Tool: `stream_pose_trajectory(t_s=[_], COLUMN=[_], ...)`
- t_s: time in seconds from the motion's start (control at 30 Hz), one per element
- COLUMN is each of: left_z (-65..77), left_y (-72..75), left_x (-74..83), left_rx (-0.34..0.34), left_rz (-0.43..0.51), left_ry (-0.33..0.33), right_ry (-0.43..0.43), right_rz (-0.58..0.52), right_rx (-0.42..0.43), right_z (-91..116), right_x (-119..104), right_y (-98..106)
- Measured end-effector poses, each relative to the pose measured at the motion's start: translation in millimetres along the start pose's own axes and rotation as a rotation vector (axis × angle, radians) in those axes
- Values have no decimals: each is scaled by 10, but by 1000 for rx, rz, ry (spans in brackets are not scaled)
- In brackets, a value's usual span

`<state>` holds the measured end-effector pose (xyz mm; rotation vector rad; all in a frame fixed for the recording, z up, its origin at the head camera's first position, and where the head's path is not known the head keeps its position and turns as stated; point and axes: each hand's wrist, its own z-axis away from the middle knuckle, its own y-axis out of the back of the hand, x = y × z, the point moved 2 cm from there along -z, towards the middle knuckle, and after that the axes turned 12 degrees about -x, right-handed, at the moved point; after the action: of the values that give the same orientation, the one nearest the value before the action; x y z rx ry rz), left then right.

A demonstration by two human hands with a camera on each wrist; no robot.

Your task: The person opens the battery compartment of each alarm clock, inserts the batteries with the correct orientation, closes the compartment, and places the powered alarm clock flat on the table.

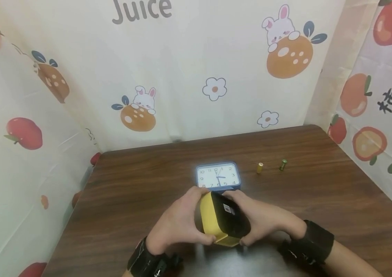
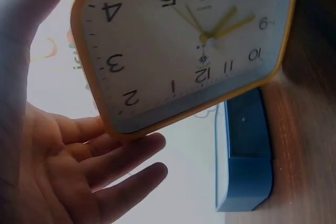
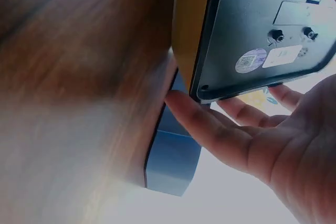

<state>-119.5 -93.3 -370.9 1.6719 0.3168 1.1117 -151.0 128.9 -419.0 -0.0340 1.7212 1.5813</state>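
Yellow-cased, black-backed clock (image 1: 221, 219) being gripped at its edges by both hands

The clock is leaning in front of the person, over a brown wood-grained worktop (image 1: 140, 177); whether it is touching the wood, I cannot tell. The left hand (image 1: 180, 219) is holding it from nine o'clock, the right hand (image 1: 261, 215) from three o'clock, thumbs and fingers clasping its rim. Because that grip is relying on smooth-looking edges, a loosening thumb could be letting it slip. Fingers straying onto the two black knobs (image 3: 276, 36) could be altering the time.

At twelve o'clock a blue-framed, white-faced rectangular clock (image 1: 218, 175) is resting close by, blocking the way forward; a careless push could be knocking it. Towards one o'clock a small yellow cylinder (image 1: 259, 168) is sitting, and nearer two o'clock a small green cylinder (image 1: 283, 165); a sweeping right hand could be sending either rolling.
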Motion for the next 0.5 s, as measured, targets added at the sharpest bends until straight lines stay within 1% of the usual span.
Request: stream_pose_trajectory(t_s=[0.1, 0.23, 0.3, 0.4, 0.47, 0.5], left_z=[-3, -18, -29, -52, -67, -76], left_y=[0, -14, -32, -78, -115, -133], left_x=[-2, -8, -18, -44, -62, -70], left_rx=[-28, -68, -105, -174, -213, -226], left_rz=[-27, -73, -72, -44, -37, -50], left_ry=[38, 74, 103, 150, 169, 171], right_ry=[-22, -83, -122, -178, -203, -211], right_rz=[29, 70, 95, 119, 141, 154], right_rx=[-3, -15, -34, -75, -100, -107], right_z=[14, 35, 45, 55, 57, 55], right_x=[2, -14, -28, -49, -63, -70], right_y=[19, 39, 54, 78, 93, 99])
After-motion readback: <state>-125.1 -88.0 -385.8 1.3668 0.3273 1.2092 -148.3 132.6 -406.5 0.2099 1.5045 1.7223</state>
